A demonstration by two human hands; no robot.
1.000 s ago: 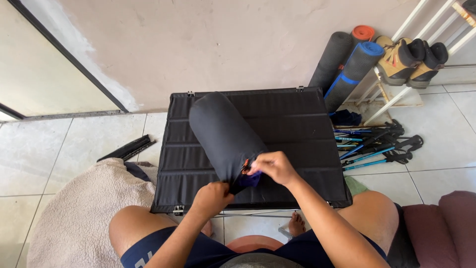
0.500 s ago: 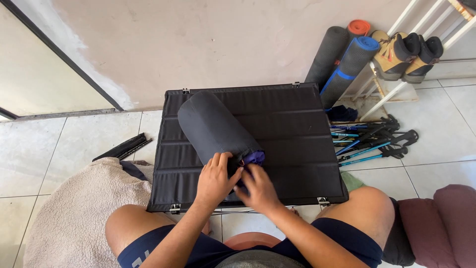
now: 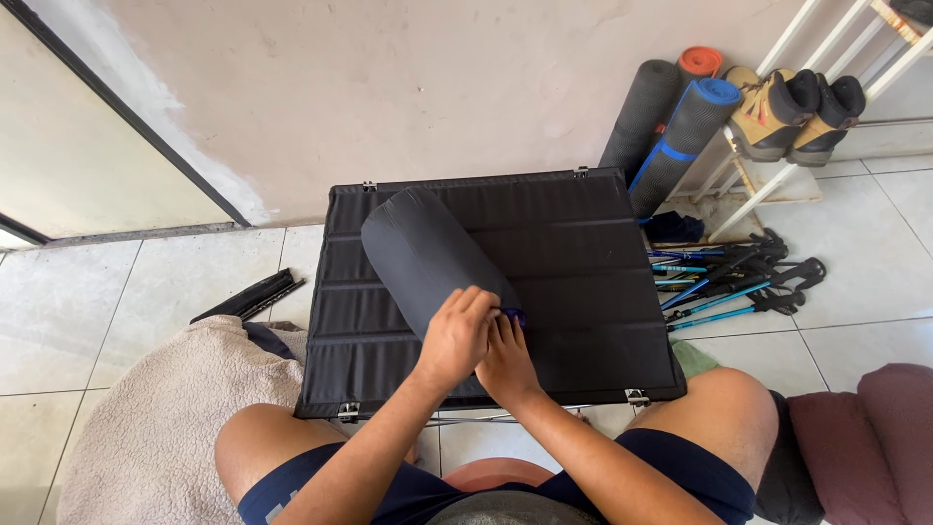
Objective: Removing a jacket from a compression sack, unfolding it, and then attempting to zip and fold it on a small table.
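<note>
A dark grey cylindrical stuff sack [image 3: 420,255] lies slanted on a black folding camp table [image 3: 583,253]. Its near end shows a bit of blue-purple fabric [image 3: 513,315]. My left hand [image 3: 457,335] covers that near end, fingers curled over it. My right hand [image 3: 505,362] presses in beside and partly under the left one, fingers at the purple opening. Most of the sack's mouth is hidden by the two hands.
Rolled foam mats [image 3: 671,122] lean on the wall at the back right, beside boots [image 3: 787,109] on a white rack. Trekking poles [image 3: 729,277] lie on the tiles right of the table. A beige fleece [image 3: 155,428] and a black folded frame [image 3: 248,297] lie left.
Both hands have closed in over the sack's near end. The right hand moved left, under the left hand. Less purple fabric shows now.
</note>
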